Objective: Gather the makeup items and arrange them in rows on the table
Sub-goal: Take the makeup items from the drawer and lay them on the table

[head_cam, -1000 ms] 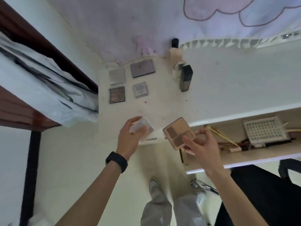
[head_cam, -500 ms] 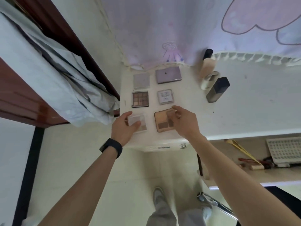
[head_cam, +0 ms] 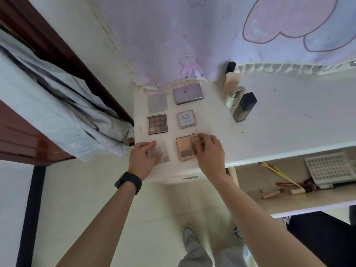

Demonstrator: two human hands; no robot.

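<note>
Tan palette [head_cam: 185, 149] lies flat on the white table [head_cam: 289, 122], with your right hand [head_cam: 209, 153] gripping it by its right edge and the fingertips curled onto the lid. Your left hand [head_cam: 143, 158] pinches the pale palette [head_cam: 163, 156], thumb on top and fingers bent along its left and far edges. That spot is blurred, so you cannot tell how the hold runs underneath. The two palettes sit side by side, just apart, between your hands and near the table's front edge.

Just beyond your left fingertips is a brown-shade palette [head_cam: 157, 123], and past it a silver compact [head_cam: 158, 102]. Beyond your right fingertips lies a labelled compact [head_cam: 185, 119], then a lilac palette [head_cam: 188, 93]. Farther out, to the right of your right knuckles, three bottles [head_cam: 244, 106] stand close together. A dark watch [head_cam: 128, 183] wraps your left wrist.
</note>
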